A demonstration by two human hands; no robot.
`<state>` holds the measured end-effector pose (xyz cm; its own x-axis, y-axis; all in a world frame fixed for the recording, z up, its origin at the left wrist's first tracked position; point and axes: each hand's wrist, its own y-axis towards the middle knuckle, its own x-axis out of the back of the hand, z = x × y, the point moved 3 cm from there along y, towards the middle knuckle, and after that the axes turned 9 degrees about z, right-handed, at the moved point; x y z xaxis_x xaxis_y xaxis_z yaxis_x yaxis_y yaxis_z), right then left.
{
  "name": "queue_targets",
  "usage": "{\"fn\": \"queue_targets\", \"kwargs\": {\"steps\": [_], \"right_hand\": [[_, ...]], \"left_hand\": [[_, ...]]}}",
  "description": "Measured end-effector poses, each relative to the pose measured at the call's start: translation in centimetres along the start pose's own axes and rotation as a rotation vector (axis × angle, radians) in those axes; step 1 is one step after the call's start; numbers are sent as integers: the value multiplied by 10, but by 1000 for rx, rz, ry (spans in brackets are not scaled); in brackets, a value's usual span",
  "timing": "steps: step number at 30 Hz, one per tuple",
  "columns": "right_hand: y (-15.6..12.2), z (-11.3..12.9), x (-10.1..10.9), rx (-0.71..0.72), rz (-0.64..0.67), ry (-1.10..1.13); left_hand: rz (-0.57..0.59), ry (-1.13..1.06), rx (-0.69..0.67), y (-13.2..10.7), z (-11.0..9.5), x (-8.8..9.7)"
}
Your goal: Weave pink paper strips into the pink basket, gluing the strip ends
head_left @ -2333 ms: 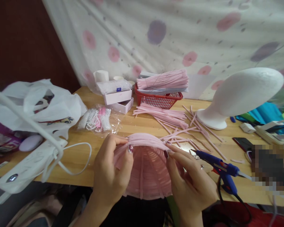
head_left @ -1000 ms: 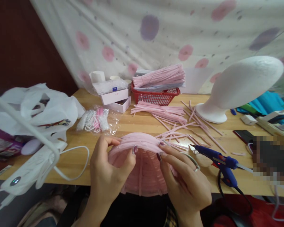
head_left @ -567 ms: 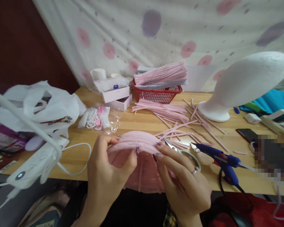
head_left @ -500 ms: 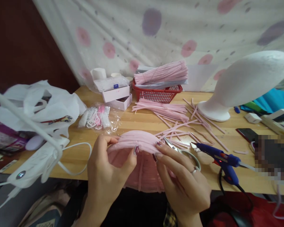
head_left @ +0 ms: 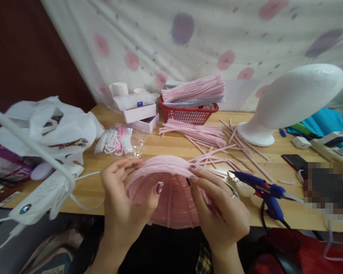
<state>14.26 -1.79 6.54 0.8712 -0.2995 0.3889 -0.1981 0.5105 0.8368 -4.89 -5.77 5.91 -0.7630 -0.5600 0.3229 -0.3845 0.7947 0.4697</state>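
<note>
A pink, ribbed, bowl-shaped dome (head_left: pixel 175 198), apparently built from thin fuzzy strips, is tilted so its hollow inside faces me. Around its left rim goes my left hand (head_left: pixel 124 201), fingers outside and thumb over the opening, in a loose hold. On the right, my right hand (head_left: pixel 221 209) pinches the rim between thumb and fingers; a ring is on one finger. Scissors (head_left: pixel 231 188) lie partly hidden behind that hand. Just right of them is a blue glue gun (head_left: pixel 260 184) with a small red light.
Loose pink strips (head_left: pixel 197 131) lie before a red basket (head_left: pixel 188 114) of bundled strips. A white mannequin head (head_left: pixel 297 102) stands back right, a phone (head_left: pixel 294 161) in front. At left are bagged pearl strings (head_left: pixel 117 140), a white plastic bag (head_left: pixel 45 121) and a power strip (head_left: pixel 40 201).
The dome's rim has tipped up, showing more of its inside. My left thumb has come off the outer band, and the left fingers have lifted and spread. My right hand keeps its pinch.
</note>
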Motion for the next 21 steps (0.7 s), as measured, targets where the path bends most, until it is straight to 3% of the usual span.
{"fn": "queue_targets", "kwargs": {"steps": [3,6,8,11,14,16,18,19,21], "right_hand": [[3,-1,-2,-9,-7,1],[5,-3,-3,-61,-33,-2],[6,-9,-2,-106,-97,-23],[4,-26,0,-203,-222,-88],[-1,-41,-4,-319,-267,-92],[-4,-42,-9,-351,-258,-18],[-5,-34,-15,-358,-244,77],[-6,-29,-17,-365,-246,121],[-9,-16,-23,-388,-253,198]], "left_hand": [[-163,93,-248,-17,-2,7],[-156,352,-444,-36,0,7],[-225,461,-423,-39,8,6],[-283,449,-233,-28,24,3],[-218,405,-192,-15,28,-1],[-232,456,-335,-14,19,-4],[-173,424,-471,-19,6,-13],[-77,351,-470,-22,0,-19],[149,161,-324,-28,-11,-37]]}}
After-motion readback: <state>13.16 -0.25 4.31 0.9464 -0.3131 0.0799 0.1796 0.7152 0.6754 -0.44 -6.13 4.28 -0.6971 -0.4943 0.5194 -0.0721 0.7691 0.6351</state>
